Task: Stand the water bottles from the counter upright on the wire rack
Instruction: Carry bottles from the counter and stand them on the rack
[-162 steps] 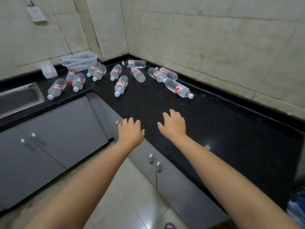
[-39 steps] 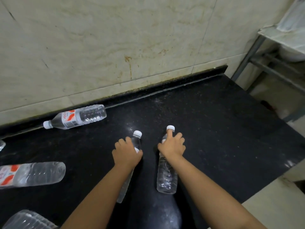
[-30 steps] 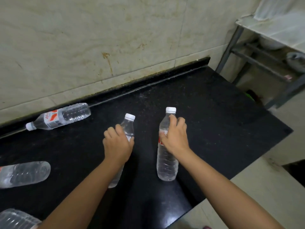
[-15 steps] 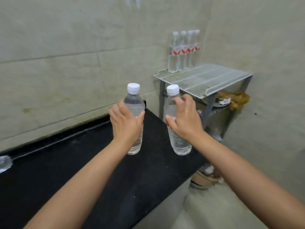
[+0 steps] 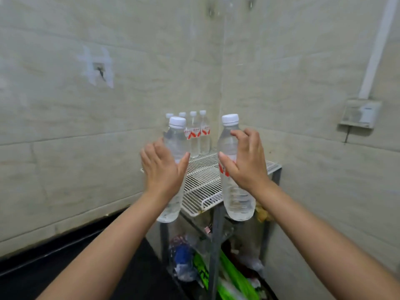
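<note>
At the 12 o'clock end of the wire rack [image 5: 201,182], four bottles [image 5: 198,135] already stand upright. The left hand [image 5: 161,169] and right hand [image 5: 246,163] each clamp one upright bottle, left bottle [image 5: 176,139] and right bottle [image 5: 230,139], unplaced; rack space remains at 6 o'clock.

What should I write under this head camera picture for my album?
Left hand and right hand each carry an upright water bottle toward the wire rack, where four bottles already stand.
</note>
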A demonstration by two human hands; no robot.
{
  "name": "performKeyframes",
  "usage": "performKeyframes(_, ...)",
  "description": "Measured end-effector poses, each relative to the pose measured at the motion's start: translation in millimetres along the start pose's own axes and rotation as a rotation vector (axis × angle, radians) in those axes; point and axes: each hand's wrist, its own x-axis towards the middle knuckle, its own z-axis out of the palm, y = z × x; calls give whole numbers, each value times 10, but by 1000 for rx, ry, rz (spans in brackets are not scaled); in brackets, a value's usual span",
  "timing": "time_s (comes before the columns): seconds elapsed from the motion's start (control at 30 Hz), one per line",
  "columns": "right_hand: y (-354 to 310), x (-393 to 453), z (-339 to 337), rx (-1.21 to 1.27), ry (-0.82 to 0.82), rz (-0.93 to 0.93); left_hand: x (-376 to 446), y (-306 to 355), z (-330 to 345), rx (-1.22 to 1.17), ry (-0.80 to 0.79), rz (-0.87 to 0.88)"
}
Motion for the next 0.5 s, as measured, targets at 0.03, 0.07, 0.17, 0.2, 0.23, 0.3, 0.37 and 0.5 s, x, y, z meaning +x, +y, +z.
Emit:
performKeyframes(0.03, 160, 99, 94, 9, 8, -12, 90, 5, 192, -19, 16, -1)
performKeyframes(0.07, 316, 197, 191, 15, 18, -29, 190, 9, 365, -31, 38, -10)
performKeyframes(0.17, 736, 465, 490, 14, 31, -91, 490, 28, 834, 7, 52, -19)
performKeyframes(0.2, 871, 542, 596, 16, 39, -99, 592, 45, 977, 21, 42, -23)
performKeyframes(0.23, 997, 611, 704, 28, 51, -96, 686, 63, 1114, 34, 31, -32)
performKeyframes(0.3, 1227, 726, 932, 75, 78, -88, 835, 110, 1339, 43, -3, -69)
performKeyframes(0.37, 1424, 818, 1172, 104, 90, -99, 928, 132, 1536, 55, -47, -126)
performKeyframes(0.5, 1735, 959, 1684, 195, 0, -98, 1068, 121, 1891, 100, -109, -274)
